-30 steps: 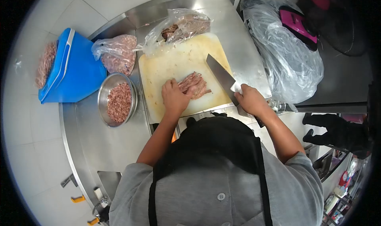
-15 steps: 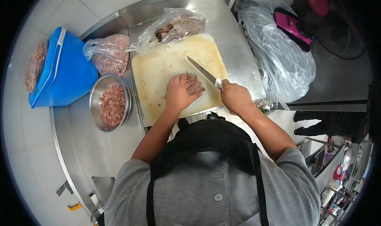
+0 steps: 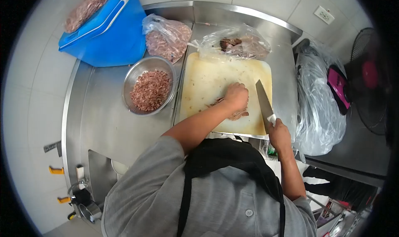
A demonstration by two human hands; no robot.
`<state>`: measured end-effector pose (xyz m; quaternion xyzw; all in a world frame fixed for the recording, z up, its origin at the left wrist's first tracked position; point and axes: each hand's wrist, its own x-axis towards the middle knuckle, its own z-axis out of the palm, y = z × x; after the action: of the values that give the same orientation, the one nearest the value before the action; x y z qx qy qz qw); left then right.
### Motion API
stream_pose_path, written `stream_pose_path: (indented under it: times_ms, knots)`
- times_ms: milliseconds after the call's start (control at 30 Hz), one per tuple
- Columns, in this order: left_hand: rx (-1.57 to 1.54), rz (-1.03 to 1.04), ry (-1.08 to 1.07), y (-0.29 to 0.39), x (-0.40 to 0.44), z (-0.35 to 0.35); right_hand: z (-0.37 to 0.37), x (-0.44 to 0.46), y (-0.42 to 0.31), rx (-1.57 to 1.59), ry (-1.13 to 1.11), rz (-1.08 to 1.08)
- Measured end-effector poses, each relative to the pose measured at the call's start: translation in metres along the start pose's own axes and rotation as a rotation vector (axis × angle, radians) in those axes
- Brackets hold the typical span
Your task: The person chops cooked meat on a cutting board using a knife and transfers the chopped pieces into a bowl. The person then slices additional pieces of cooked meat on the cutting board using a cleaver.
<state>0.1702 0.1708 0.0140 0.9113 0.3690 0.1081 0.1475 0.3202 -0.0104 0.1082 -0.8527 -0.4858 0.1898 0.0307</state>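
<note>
Chef's knife [image 3: 264, 102] shifted to cutting board's [image 3: 203, 79] three o'clock, gripped by closed right hand [image 3: 279, 135]; shredded meat [image 3: 239, 115] partly covered by left hand [image 3: 237, 97], fingers curled, hold unclear; cutting apparently paused.

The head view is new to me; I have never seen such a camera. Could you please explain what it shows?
There is no machine: one camera, worn on a person's head, looks down at two bare hands. The right hand holds a knife. The left hand is on some meat, on a cutting board; its fingertips are hidden. Left of the board, on the metal table, stands a bowl of chopped meat. A plastic bag lies at the board's far edge.
</note>
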Motion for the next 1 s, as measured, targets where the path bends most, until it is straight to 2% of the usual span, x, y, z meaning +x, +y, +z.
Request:
stream_pose_path:
  times_ms: [67,100,267,400,467,600,667,700,767,800,867,1000]
  knots:
    - [-0.103,-0.031,0.141,-0.005,-0.003,0.012,0.002,-0.001,-0.001,0.033,0.0,0.032]
    - [-0.1,-0.043,0.141,-0.007,-0.007,0.008,0.004,-0.001,0.0,0.032,-0.007,0.022]
    - [-0.102,0.017,0.075,-0.011,-0.025,0.002,0.007,-0.001,0.005,0.095,0.001,0.018]
    - [-0.021,-0.046,0.012,-0.002,-0.024,-0.013,0.008,0.001,0.008,0.071,-0.009,0.001]
    - [0.041,0.025,-0.018,-0.009,-0.013,-0.001,0.007,-0.002,0.008,0.082,-0.013,-0.013]
    - [-0.132,0.026,-0.044,-0.009,-0.015,-0.008,0.006,-0.002,0.013,0.089,-0.029,-0.013]
    - [-0.431,0.059,0.173,-0.012,-0.02,-0.016,0.007,-0.002,0.016,0.095,-0.029,-0.004]
    - [-0.429,0.08,0.152,-0.013,-0.024,-0.022,0.007,-0.001,0.017,0.086,-0.032,-0.031]
    - [-0.284,0.136,0.338,-0.01,-0.039,-0.03,0.007,0.0,0.017,0.108,-0.035,-0.02]
    - [-0.283,0.149,0.327,-0.011,-0.044,-0.028,0.006,0.0,0.019,0.11,-0.044,-0.035]
    - [-0.284,0.016,0.149,-0.013,-0.057,-0.02,0.01,0.001,0.023,0.11,-0.032,-0.049]
    - [-0.339,-0.051,0.277,-0.002,-0.057,-0.001,0.005,0.003,0.019,0.097,-0.054,-0.045]
